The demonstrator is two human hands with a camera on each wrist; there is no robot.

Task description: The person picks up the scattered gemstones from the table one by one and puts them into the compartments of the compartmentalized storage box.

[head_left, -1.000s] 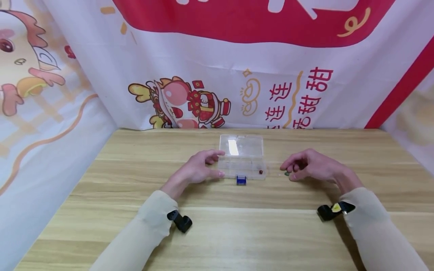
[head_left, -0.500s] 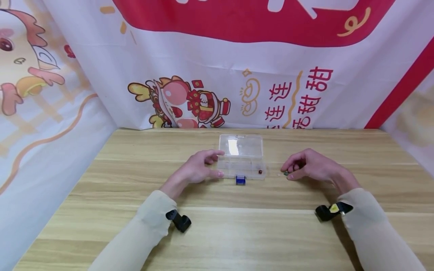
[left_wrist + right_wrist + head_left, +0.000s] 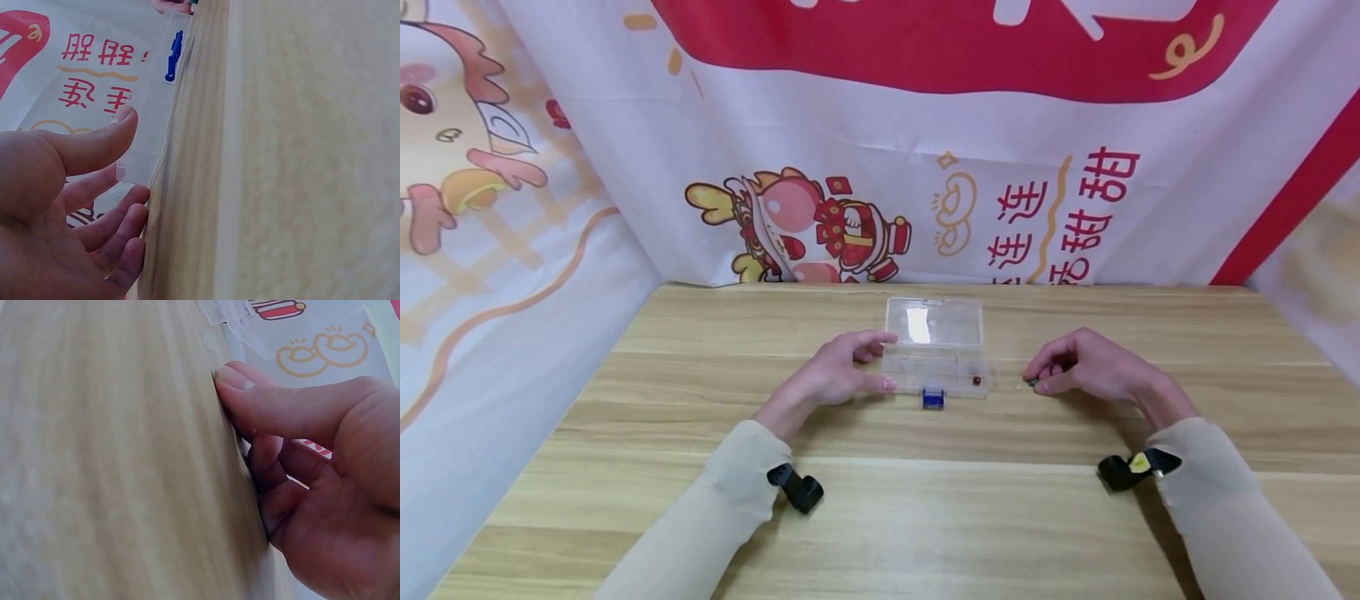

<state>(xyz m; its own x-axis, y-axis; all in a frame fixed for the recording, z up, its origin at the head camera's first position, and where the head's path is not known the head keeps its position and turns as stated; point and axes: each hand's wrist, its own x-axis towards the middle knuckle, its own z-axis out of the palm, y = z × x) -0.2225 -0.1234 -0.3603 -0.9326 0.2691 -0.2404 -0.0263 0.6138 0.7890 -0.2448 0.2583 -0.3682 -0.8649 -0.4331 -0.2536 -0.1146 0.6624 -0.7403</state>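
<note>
My left hand rests at the left end of a clear plastic compartment box, thumb at its front corner and index finger near the hinge. In the left wrist view, the fingers lie loosely spread beside the box end. The transparent lid is raised, and a blue latch hangs at the front. A dark red bead sits in the right end compartment. Right of the box, my right hand pinches a small green bead between thumb and index finger, low over the table; the right thumb hides it in its wrist view.
A tiny clear round piece lies on the wooden table between the box and my right hand. Behind the table hangs a printed cloth, with another cloth along the left side. Each sleeve carries a black wrist camera.
My right thumb and index finger have come together on the green bead, which showed beside the thumb a second ago. My left hand and the box stay in place.
</note>
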